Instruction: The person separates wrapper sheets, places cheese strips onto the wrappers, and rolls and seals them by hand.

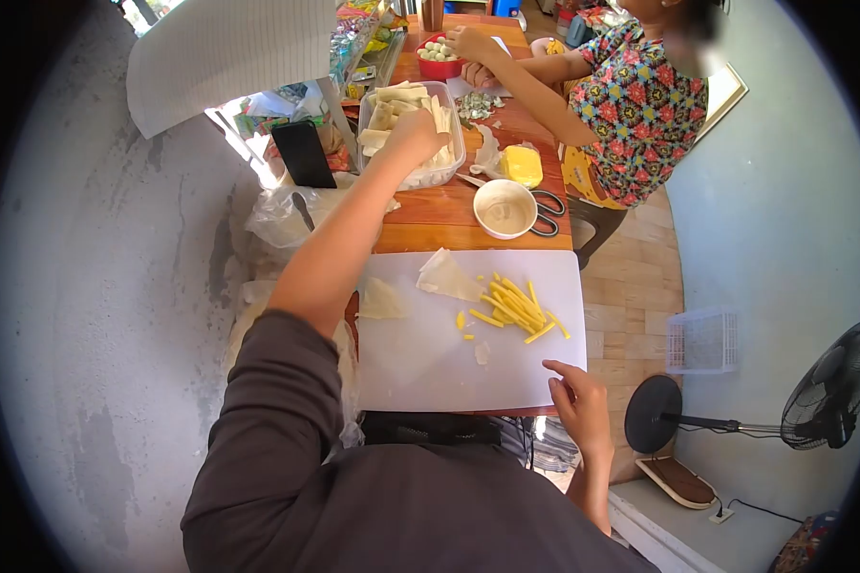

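Observation:
My left hand (pixel 419 139) reaches into a clear plastic container (pixel 457 158) of pale rolled wrappers (pixel 401 93); its fingertips are hidden behind the hand. My right hand (pixel 580 406) hovers by the lower right edge of a white cutting board (pixel 430 368), holding nothing, index finger stretched out and fingers apart. A pile of yellow sticks (pixel 516 307), perhaps cheese, lies on the board. Left of it are a folded wrapper piece (pixel 447 275) and a thin translucent wrapper (pixel 382 299). A few small yellow bits and a wrapper scrap lie nearby.
Beyond the board stand a white bowl (pixel 505 208), black-handled scissors (pixel 548 215) and a yellow block (pixel 522 165). Another person (pixel 631 115) works at the far right, near a red bowl (pixel 440 67) of small pale eggs. A black phone (pixel 303 155) leans at the left.

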Available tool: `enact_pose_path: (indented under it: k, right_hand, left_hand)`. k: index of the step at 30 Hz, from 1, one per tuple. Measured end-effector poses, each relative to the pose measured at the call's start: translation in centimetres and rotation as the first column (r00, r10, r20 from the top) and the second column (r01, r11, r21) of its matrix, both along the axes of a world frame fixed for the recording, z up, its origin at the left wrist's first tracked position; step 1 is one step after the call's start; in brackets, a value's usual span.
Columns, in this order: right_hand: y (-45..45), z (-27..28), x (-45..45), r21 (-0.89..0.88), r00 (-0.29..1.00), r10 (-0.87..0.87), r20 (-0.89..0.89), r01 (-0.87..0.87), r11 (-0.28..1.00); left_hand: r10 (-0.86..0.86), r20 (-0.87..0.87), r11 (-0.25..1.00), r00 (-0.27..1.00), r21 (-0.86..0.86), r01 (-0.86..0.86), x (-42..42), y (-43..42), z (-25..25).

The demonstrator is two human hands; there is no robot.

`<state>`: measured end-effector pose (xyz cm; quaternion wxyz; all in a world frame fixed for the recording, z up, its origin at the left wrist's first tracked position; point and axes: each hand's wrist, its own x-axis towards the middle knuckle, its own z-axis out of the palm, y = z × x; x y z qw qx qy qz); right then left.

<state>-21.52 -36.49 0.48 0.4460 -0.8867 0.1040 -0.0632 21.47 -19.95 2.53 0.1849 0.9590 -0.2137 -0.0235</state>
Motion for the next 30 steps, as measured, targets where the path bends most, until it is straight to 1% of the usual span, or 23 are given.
enact_pose_path:
  k: [1, 3, 5, 6, 7, 9, 11, 12, 13, 14, 15, 16, 17, 18, 19, 20, 23, 24, 27, 28, 30]
  right_hand:
    - [0.0, -0.2, -0.4, 0.007, 1.000, -0.014, -0.005, 0.014, 1.000]
    - [-0.2, -1.3, -0.9, 0.029, 1.000, -0.024, -0.009, 0.024, 0.999]
    - [-0.1, -1.5, -0.9, 0.038, 1.000, -0.014, -0.016, 0.014, 0.999]
    - [0.2, -1.3, -0.7, 0.037, 1.000, -0.001, -0.022, 0.002, 0.999]
    - [0.4, -1.1, -0.3, 0.036, 1.000, 0.013, -0.025, -0.012, 0.999]
    - [1.0, -0.4, 0.7, -0.008, 0.998, 0.061, -0.013, -0.061, 0.998]
    - [1.9, 0.3, 1.2, -0.037, 0.996, 0.094, 0.000, -0.094, 0.995]
    - [2.5, 0.7, 1.4, -0.041, 0.994, 0.105, 0.011, -0.104, 0.994]
    - [3.1, 0.9, 1.9, -0.043, 0.992, 0.122, 0.026, -0.120, 0.992]
    - [3.5, 0.9, 2.2, -0.072, 0.982, 0.170, 0.078, -0.165, 0.984]
    - [4.2, 1.1, 2.5, -0.057, 0.986, 0.162, 0.027, -0.160, 0.985]
    - [4.9, 1.2, 2.7, -0.042, 0.989, 0.148, -0.027, -0.149, 0.988]
    - [5.4, 1.4, 2.7, -0.028, 0.988, 0.130, -0.086, -0.132, 0.991]
    - [5.8, 1.8, 2.8, -0.061, 0.984, 0.174, -0.029, -0.175, 0.983]
    - [6.1, 2.1, 2.7, -0.073, 0.985, 0.168, -0.041, -0.170, 0.983]
    - [6.4, 2.2, 2.4, -0.080, 0.985, 0.170, -0.041, -0.172, 0.982]
    - [7.5, 3.1, 2.9, -0.059, 0.982, 0.187, 0.016, -0.186, 0.981]
    - [7.7, 3.8, 3.0, -0.061, 0.984, 0.179, -0.025, -0.180, 0.982]
    - [8.4, 5.0, 3.5, -0.112, 0.981, 0.194, 0.016, -0.191, 0.975]
    - [8.6, 5.1, 3.5, -0.116, 0.980, 0.196, 0.036, -0.191, 0.975]
    - [8.8, 5.7, 3.7, -0.108, 0.979, 0.202, 0.014, -0.200, 0.974]
  left_hand:
    - [-0.035, 0.072, 0.989, 0.997, -0.141, 0.045, -1.5, 0.6, 0.6]
    - [-0.065, 0.214, 0.902, 0.975, -0.404, 0.149, -6.1, 3.1, 2.2]
    - [-0.147, 0.275, 0.821, 0.950, -0.502, 0.272, -11.0, 5.3, 4.7]
    - [-0.192, 0.118, 0.778, 0.974, -0.586, 0.225, -13.6, 6.2, 5.6]
    - [-0.244, -0.035, 0.734, 0.969, -0.659, 0.162, -16.2, 7.1, 6.6]
    - [-0.448, 0.012, 0.585, 0.894, -0.752, 0.303, -21.3, 8.7, 8.7]
    - [-0.614, 0.219, 0.438, 0.758, -0.704, 0.559, -25.5, 10.0, 11.8]
    - [-0.636, 0.342, 0.243, 0.692, -0.762, 0.600, -27.0, 9.8, 12.0]
    - [-0.625, 0.469, 0.042, 0.624, -0.778, 0.627, -28.2, 9.3, 12.2]
    - [-0.658, 0.505, -0.198, 0.559, -0.832, 0.519, -29.2, 9.1, 12.8]
    - [-0.679, 0.547, -0.390, 0.489, -0.834, 0.390, -30.0, 8.9, 13.6]
    - [-0.685, 0.602, -0.556, 0.410, -0.796, 0.240, -30.7, 8.6, 14.3]
    - [-0.683, 0.648, -0.663, 0.336, -0.744, 0.087, -31.5, 8.3, 15.0]
    - [-0.650, 0.707, -0.733, 0.280, -0.680, 0.016, -31.6, 8.3, 15.1]
    - [-0.608, 0.763, -0.789, 0.220, -0.612, -0.060, -31.7, 8.3, 15.3]
    - [-0.547, 0.819, -0.834, 0.170, -0.550, -0.035, -31.2, 8.8, 15.1]
    - [-0.459, 0.880, -0.887, 0.122, -0.461, -0.015, -31.2, 11.5, 18.3]
    - [-0.495, 0.866, -0.867, 0.070, -0.498, 0.022, -30.8, 13.0, 19.4]
    - [-0.520, 0.851, -0.851, 0.074, -0.524, 0.043, -31.2, 14.5, 21.7]
    - [-0.484, 0.865, -0.866, 0.137, -0.495, 0.065, -31.9, 14.5, 21.9]
    - [-0.476, 0.860, -0.858, 0.185, -0.500, 0.116, -32.3, 14.9, 22.2]
